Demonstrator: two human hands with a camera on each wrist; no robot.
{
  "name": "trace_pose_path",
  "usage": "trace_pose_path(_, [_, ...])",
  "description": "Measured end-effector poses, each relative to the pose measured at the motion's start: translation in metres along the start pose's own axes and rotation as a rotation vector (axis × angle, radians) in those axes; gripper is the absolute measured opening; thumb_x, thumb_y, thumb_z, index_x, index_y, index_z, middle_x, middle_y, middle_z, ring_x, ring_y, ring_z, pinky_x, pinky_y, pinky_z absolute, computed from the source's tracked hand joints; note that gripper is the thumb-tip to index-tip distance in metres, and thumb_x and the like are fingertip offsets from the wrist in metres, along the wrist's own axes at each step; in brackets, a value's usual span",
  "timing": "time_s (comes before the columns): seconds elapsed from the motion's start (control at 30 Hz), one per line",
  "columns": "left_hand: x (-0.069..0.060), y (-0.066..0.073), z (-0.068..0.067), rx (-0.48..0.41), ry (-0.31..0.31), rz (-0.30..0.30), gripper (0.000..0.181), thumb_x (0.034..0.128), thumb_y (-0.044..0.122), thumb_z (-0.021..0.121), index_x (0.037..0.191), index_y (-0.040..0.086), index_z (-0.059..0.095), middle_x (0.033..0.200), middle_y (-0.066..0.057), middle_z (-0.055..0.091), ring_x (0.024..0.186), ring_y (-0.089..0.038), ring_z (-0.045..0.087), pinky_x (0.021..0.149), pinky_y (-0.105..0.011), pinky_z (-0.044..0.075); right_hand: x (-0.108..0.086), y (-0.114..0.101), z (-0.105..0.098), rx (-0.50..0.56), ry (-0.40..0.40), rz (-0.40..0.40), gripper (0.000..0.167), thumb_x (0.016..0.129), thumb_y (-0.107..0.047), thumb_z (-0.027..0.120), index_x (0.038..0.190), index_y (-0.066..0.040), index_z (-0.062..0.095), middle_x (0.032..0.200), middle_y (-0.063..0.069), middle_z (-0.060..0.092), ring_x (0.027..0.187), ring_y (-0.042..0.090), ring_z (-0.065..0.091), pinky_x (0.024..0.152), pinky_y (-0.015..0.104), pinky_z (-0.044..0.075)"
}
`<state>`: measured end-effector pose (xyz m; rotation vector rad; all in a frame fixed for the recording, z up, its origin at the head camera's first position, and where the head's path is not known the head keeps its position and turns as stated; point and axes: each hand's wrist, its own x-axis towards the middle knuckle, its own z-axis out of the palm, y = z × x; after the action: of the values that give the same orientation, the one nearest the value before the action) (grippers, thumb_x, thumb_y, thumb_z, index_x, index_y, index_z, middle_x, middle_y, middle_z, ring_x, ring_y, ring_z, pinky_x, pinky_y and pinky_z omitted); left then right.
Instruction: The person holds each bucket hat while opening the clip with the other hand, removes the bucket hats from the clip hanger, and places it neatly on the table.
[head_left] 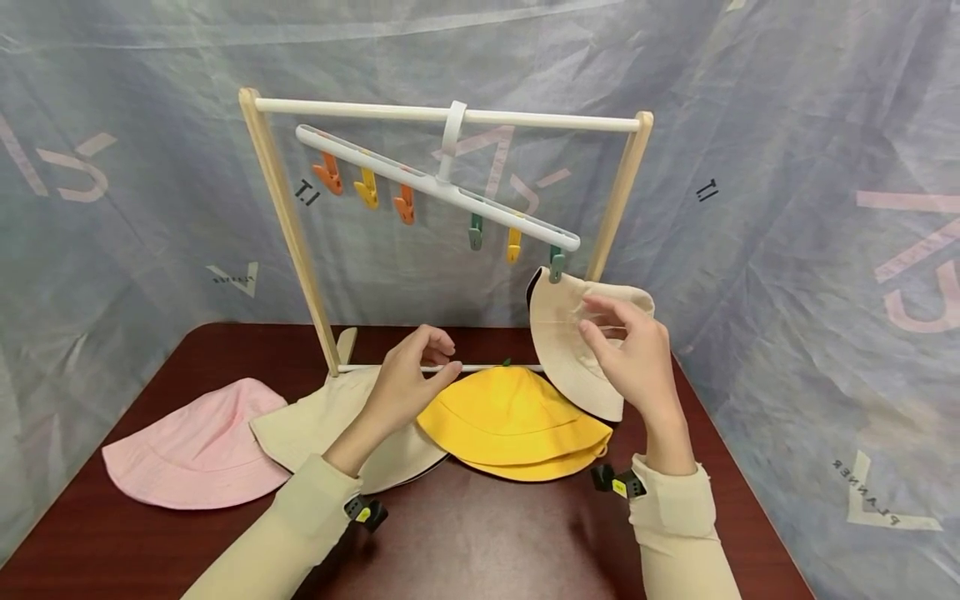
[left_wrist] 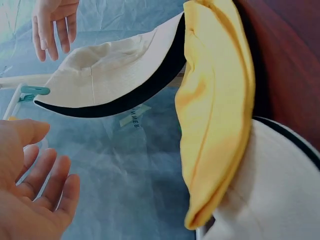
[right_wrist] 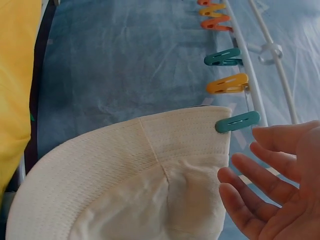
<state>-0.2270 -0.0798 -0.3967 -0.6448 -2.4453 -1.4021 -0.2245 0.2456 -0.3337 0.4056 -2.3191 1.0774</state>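
Note:
A cream bucket hat (head_left: pixel 562 333) with a dark lining hangs by its brim from a green clip (right_wrist: pixel 238 121) at the low right end of the white hanger (head_left: pixel 517 218). My right hand (head_left: pixel 633 350) is in front of this hat, fingers loosely bent and holding nothing. Over the table, my left hand (head_left: pixel 412 375) hovers with relaxed fingers, also without anything in it. Beneath and beside it lie a yellow bucket hat (head_left: pixel 510 417) and a second cream hat (head_left: pixel 397 454). A pink bucket hat (head_left: pixel 202 450) lies at the left.
A wooden rack (head_left: pixel 281 225) stands at the back of the dark red table (head_left: pixel 465 542), carrying the tilted hanger on its top rod. Several orange, yellow and green clips, such as the yellow one (head_left: pixel 513 244), dangle from the hanger. Grey cloth (head_left: pixel 787 250) surrounds the table.

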Motion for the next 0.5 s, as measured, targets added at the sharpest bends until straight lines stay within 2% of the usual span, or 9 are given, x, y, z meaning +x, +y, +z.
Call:
trace_pose_path(0.27, [0.019,0.009,0.006,-0.011,0.010,0.055,0.027,0.0979,0.015,0.079,0.118,0.015,0.061,0.113,-0.001,0.066,0.104,-0.018,0.069,0.097,-0.038,0.058,0.009,-0.003,-0.006,-0.014,-0.021,-0.001,0.037,0.098,-0.010,0.077,0.135,-0.009,0.072,0.125,0.005,0.075,0.106,0.024,0.074,0.089,0.033,0.061])
trace_pose_path(0.37, [0.026,0.012,0.008,-0.014,0.008,0.072,0.028,0.0979,0.015,0.079,0.119,0.013,0.061,0.114,-0.001,0.065,0.105,-0.023,0.070,0.098,-0.041,0.057,0.013,-0.003,-0.008,-0.011,-0.029,-0.006,0.037,0.099,-0.011,0.076,0.135,-0.008,0.071,0.126,0.006,0.074,0.108,0.025,0.074,0.091,0.035,0.061])
trace_pose_path(0.5, [0.033,0.015,0.011,-0.013,0.007,0.081,0.029,0.0985,0.016,0.078,0.121,0.011,0.061,0.116,-0.002,0.065,0.107,-0.023,0.069,0.100,-0.042,0.056,0.018,-0.002,-0.011,0.007,-0.038,-0.012,0.039,0.099,-0.012,0.075,0.138,-0.010,0.069,0.128,0.007,0.073,0.110,0.028,0.073,0.093,0.040,0.060])
